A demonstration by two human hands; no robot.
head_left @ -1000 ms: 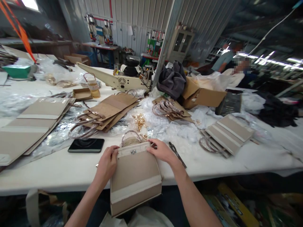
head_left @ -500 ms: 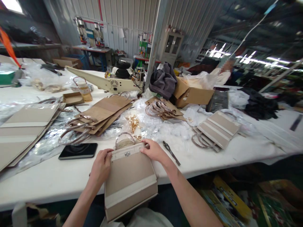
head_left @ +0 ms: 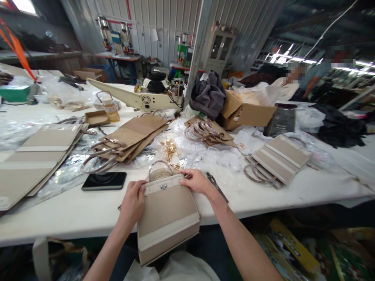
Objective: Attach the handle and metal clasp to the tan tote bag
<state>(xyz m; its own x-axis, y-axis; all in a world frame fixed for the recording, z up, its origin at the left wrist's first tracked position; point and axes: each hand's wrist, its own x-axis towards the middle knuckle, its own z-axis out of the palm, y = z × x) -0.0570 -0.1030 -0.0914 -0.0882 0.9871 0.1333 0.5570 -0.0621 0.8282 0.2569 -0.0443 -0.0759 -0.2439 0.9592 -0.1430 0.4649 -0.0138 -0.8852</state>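
A beige handbag (head_left: 166, 218) with a pale band and a small metal clasp hangs over the near edge of the white table (head_left: 67, 214). My left hand (head_left: 133, 203) grips its top left corner, fingers curled over the flap. Its top right corner is held by my right hand (head_left: 197, 181), fingers closed on the edge. The bag's round handle (head_left: 159, 169) lies flat on the table just beyond the flap. Dark pliers (head_left: 217, 187) lie right beside my right wrist. Small gold fittings (head_left: 170, 147) are scattered behind the handle.
A black phone (head_left: 104, 181) lies left of the bag. Stacks of beige bag panels (head_left: 41, 152), brown bags with handles (head_left: 131, 136) and more bags (head_left: 279, 158) cover the table, with plastic wrap, cardboard boxes (head_left: 249, 113) and a machine (head_left: 137, 97). People stand far right.
Both hands have kept their hold on the bag's top corners. Only the camera view has swung slightly left and back; the bag stays over the table edge.
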